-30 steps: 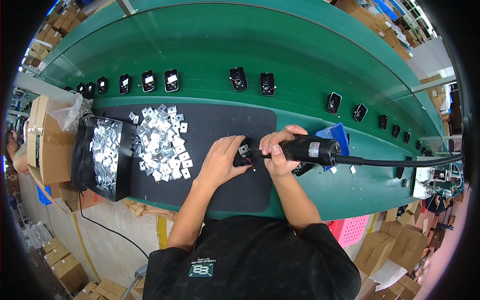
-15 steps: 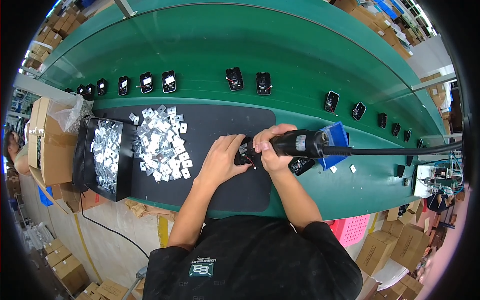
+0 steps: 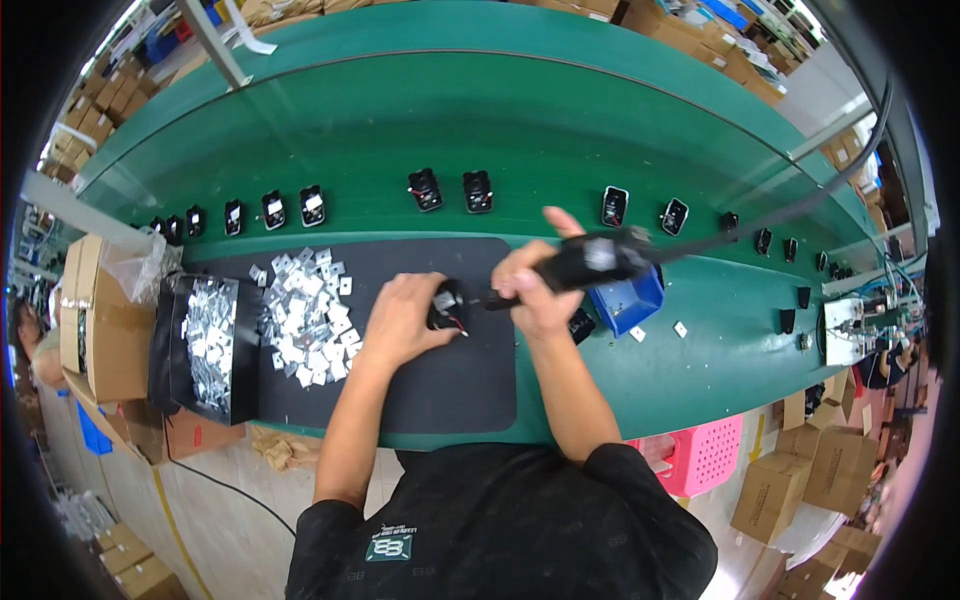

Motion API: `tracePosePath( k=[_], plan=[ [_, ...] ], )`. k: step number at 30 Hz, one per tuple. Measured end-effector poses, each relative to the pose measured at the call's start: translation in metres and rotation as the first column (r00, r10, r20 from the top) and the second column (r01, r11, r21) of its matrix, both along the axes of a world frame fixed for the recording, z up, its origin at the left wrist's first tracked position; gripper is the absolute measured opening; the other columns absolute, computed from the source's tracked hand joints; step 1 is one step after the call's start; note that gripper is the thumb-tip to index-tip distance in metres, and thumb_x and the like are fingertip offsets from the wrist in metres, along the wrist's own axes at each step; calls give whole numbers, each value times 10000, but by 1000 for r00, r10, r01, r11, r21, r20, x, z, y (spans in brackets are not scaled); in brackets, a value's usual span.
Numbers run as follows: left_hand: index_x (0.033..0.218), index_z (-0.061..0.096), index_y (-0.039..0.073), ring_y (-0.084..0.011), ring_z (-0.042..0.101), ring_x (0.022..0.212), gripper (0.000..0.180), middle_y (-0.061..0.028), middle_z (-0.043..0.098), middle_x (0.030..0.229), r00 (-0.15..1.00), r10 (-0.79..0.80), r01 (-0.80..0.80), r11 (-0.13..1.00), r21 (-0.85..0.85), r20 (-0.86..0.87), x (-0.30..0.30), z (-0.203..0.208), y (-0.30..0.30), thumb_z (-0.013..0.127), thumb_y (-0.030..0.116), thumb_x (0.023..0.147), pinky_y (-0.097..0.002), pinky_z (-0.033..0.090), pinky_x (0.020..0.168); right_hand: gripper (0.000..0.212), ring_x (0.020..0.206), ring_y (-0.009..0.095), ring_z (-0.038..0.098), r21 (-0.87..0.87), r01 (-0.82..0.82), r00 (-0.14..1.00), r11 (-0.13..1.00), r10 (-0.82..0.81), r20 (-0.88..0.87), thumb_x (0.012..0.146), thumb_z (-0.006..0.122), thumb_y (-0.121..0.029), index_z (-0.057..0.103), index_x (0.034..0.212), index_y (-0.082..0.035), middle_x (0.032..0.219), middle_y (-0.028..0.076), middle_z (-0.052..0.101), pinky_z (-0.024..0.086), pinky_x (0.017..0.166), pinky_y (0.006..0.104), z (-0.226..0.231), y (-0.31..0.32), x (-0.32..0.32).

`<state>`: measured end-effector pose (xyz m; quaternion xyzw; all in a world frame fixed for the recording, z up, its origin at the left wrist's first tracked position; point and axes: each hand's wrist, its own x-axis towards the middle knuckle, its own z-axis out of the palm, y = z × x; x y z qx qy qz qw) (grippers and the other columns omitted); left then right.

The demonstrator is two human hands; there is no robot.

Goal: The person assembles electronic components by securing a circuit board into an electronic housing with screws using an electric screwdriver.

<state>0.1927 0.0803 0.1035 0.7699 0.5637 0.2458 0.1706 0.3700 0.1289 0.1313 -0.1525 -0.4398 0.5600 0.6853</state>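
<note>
On the black mat (image 3: 440, 400), my left hand (image 3: 398, 318) grips a small black plastic housing (image 3: 449, 300) from its left side, fingers and thumb curved round it. A thin red wire with a white end sticks out of the housing. My right hand (image 3: 540, 295) is wrapped round a black electric screwdriver (image 3: 590, 262), its tip pointing left, apart from the housing. A cable runs from the tool's back to the upper right. Left of my left hand lies a heap of small silvery square plates (image 3: 305, 325), each with a hole.
A black bin (image 3: 246, 350) full of similar plates stands at the left, beside a cardboard box (image 3: 112, 310). Right of my right hand sits a blue bin (image 3: 640, 305), with another black housing (image 3: 581, 325) next to it. Several housings line the green far strip (image 3: 380, 130).
The screwdriver has lifted off the housing and tilted, moving right of it with my right hand. My left hand still holds the housing. The whole view has shifted slightly.
</note>
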Motion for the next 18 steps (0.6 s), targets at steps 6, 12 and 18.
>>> tracePosePath(
  k=[6,12,18],
  plan=[
    [1202,448,-17,-386,509,1063,658,-219,540,1137,977,211,-210,970,118,9,-56,-14,64,707,130,615,-410,415,919,659,519,136,466,161,432,897,888,-441,27,795,588,-86,235,1348,-20,639,28,466,436,534,305,33,5,106],
    [1382,307,47,-363,382,1251,912,-209,411,1351,949,193,-209,977,-39,-249,-87,-20,115,769,221,616,-463,324,1009,580,538,133,478,38,711,687,702,-706,173,785,594,-33,324,1297,5,658,27,492,440,535,292,-1,5,175],
    [1392,311,72,-311,306,1317,1026,-153,354,1414,877,214,-197,977,83,-431,-44,-11,133,815,377,552,-549,210,1044,572,545,144,523,25,738,634,675,-705,317,757,562,45,333,1282,48,664,61,537,461,554,285,-26,4,179]
  ],
)
